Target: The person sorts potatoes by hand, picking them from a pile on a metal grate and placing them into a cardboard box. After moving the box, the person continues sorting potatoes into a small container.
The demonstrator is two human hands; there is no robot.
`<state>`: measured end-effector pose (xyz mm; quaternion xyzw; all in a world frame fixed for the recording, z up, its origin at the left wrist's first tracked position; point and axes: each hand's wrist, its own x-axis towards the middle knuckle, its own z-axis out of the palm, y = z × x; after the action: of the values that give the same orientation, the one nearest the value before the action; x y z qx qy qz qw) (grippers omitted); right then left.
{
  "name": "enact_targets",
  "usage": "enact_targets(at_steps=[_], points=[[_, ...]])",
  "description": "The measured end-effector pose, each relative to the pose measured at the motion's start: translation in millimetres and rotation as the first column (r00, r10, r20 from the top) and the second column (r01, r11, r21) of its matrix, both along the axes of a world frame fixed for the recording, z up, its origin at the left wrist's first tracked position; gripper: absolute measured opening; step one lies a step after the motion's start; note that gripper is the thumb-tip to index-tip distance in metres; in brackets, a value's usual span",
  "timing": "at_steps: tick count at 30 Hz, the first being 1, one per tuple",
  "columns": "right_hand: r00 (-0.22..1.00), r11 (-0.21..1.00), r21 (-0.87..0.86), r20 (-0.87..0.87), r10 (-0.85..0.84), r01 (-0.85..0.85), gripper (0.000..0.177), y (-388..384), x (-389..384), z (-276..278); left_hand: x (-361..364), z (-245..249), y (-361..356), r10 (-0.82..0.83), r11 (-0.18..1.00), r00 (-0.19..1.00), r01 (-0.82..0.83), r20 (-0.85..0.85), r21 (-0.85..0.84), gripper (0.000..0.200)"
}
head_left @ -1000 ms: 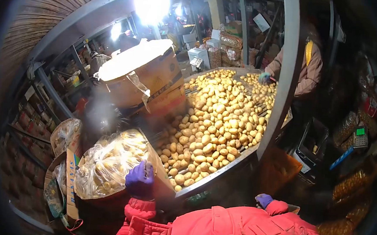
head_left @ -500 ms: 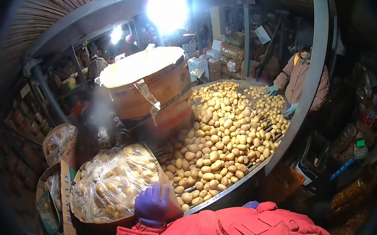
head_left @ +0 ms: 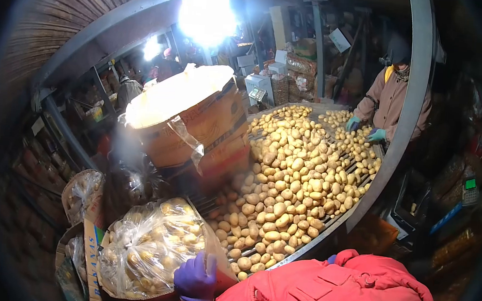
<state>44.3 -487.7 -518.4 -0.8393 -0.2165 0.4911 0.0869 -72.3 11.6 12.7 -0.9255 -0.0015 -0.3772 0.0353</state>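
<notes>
My left hand (head_left: 195,279), in a purple glove, grips the near right rim of an open cardboard box (head_left: 220,253). Inside that box lies a clear plastic bag (head_left: 153,245) filled with potatoes. Only a sliver of my right hand (head_left: 332,259) in its purple glove shows beyond my red sleeve; its fingers are hidden. Past the box, many loose potatoes (head_left: 283,192) cover a slatted sorting table (head_left: 354,214) with a raised metal edge.
Large stacked cartons (head_left: 198,128) rise behind the box. A co-worker (head_left: 392,99) in teal gloves stands at the table's far right, hands over the potatoes. More bagged boxes (head_left: 84,195) stand at left. A metal post (head_left: 420,68) and a green-lit scale (head_left: 469,186) are on the right.
The whole view has shifted a little, so things sit slightly lower and further right. My left hand stays on the box rim. The co-worker's hands have moved slightly over the potatoes.
</notes>
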Motion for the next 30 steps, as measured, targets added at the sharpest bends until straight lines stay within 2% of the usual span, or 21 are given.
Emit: enact_targets(at_steps=[8,19,30], points=[[0.998,0.998,0.018,-0.01,0.06,-0.06,0.038,16,18,-24,1,1,-5,0.019,1.0,1.0,-0.019,-0.006,0.006,0.019],[0.996,0.996,-0.026,0.009,0.083,-0.083,0.037,-8,1,-86,3,-8,-4,0.006,0.999,1.0,-0.006,0.005,-0.053,0.02],[0.995,0.995,-0.047,0.027,0.093,-0.092,0.038,-21,-10,-92,4,-8,-7,0.027,0.999,0.999,-0.026,0.024,-0.027,0.015]])
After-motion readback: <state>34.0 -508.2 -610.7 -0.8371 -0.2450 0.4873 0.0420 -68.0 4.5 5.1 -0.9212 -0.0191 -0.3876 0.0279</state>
